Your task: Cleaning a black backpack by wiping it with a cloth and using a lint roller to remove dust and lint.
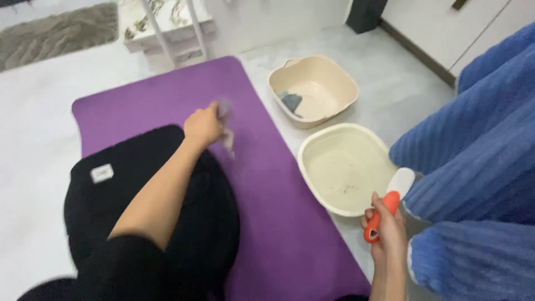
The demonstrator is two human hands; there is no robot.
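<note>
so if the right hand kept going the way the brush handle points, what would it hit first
Probably the blue blanket. The right hand holds an orange-handled brush angled up and to the right, and its white head already seems to meet the blanket's fold. Depth is unclear; the nearer cream basin lies just left of that line.

Soft, even indoor light leaves only faint shadows, with no harsh glare, while motion blur smears the left hand (203, 125) and the small grey thing (225, 108) it holds.

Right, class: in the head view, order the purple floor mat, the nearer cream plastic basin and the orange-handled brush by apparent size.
1. purple floor mat
2. nearer cream plastic basin
3. orange-handled brush, in the right hand
</note>
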